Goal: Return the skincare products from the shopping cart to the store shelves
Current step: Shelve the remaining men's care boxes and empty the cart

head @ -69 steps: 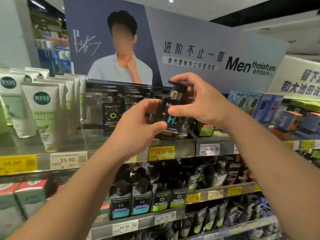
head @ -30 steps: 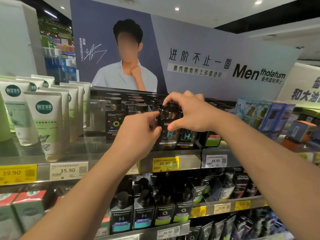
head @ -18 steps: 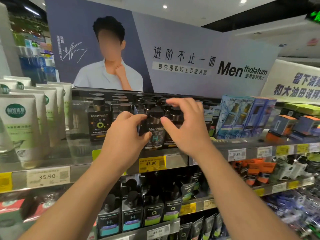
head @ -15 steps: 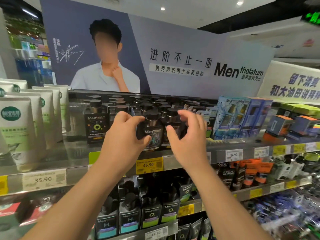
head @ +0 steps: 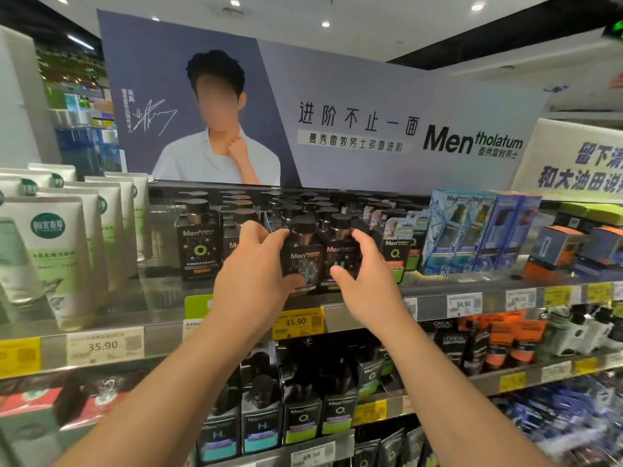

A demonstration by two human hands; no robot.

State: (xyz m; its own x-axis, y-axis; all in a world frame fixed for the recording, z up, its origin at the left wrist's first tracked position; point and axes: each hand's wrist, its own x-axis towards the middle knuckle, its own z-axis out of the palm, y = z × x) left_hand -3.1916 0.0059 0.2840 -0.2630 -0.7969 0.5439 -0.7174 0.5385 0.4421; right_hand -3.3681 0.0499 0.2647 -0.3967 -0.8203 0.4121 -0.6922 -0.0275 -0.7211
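Note:
A black Mentholatum Men bottle [head: 303,257] with a dark cap stands at the front of the top shelf [head: 428,306], above the yellow 45.90 tag [head: 296,321]. My left hand [head: 253,278] grips it from the left, thumb across its front and fingers by its shoulder. My right hand [head: 364,284] hovers at the neighbouring black bottle [head: 338,254] with thumb and fingers spread and loosely curved; it holds nothing that I can see. Rows of the same black bottles fill the shelf behind. The shopping cart is out of sight.
White and green tubes [head: 57,257] crowd the shelf to the left. Blue boxed sets [head: 472,230] and orange-topped boxes [head: 559,247] stand to the right. Black pump bottles [head: 259,429] line the shelf below. A large brand poster [head: 337,123] rises behind the top shelf.
The bottle came down from in front of the shelf and now stands at the shelf front. My right hand let go of its cap and opened to the right. My left hand still grips it.

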